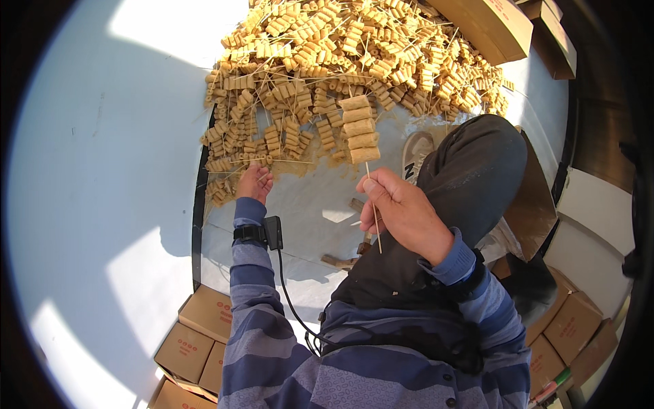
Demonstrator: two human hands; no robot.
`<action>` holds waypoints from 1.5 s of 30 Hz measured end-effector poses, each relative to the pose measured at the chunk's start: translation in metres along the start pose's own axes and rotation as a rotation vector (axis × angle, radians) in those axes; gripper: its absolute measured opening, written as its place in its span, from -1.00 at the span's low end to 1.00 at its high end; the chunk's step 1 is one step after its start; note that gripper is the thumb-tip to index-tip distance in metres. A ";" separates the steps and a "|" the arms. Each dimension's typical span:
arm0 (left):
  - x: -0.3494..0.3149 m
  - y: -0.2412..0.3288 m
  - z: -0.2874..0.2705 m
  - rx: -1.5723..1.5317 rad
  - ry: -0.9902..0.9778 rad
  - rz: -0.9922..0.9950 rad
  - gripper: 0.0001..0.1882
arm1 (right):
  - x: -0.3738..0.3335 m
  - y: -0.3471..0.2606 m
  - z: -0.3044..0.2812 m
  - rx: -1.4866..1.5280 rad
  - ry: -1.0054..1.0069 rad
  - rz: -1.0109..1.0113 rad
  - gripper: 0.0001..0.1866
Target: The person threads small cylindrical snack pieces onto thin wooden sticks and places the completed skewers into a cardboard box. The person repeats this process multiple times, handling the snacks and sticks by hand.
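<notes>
Right hand (pixel 402 211) pinches a skewer (pixel 371 198) carrying five rolls (pixel 358 128), room left below. Left hand (pixel 255 183), fingers curled, reaches the pile (pixel 340 61) at the sheet's (pixel 313 204) far edge; many finished skewers lie there.

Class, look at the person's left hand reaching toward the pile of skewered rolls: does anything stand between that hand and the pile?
Nothing visible does. The left hand is already at the near edge of the pile of skewered rolls, fingertips among the pieces. The right hand holds a loaded skewer upright off to the side, not across the left hand's path.
</notes>
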State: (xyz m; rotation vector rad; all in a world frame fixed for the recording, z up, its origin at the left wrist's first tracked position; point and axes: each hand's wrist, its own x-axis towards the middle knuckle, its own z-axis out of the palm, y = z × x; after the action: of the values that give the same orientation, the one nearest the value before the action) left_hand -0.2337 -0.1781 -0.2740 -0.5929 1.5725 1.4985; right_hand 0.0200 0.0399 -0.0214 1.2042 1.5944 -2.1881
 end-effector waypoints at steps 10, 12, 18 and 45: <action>0.090 -0.013 -0.045 -0.097 0.282 -0.081 -0.51 | 0.000 -0.009 0.011 0.085 0.009 0.050 -0.70; 0.102 -0.009 -0.037 -0.030 0.347 -0.100 -0.49 | 0.001 -0.007 0.012 0.074 -0.003 0.048 -0.70; 0.126 -0.007 -0.026 0.116 0.355 -0.155 -0.62 | 0.004 -0.009 0.014 0.037 -0.033 0.043 -0.71; 0.092 -0.077 -0.084 0.149 0.277 -0.140 -0.76 | 0.019 -0.015 0.034 -0.092 -0.136 0.048 -0.77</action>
State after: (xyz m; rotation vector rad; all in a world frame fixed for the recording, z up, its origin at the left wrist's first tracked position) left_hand -0.2402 -0.2517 -0.4009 -0.8334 1.7943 1.2223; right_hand -0.0183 0.0224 -0.0203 1.0339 1.5757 -2.0942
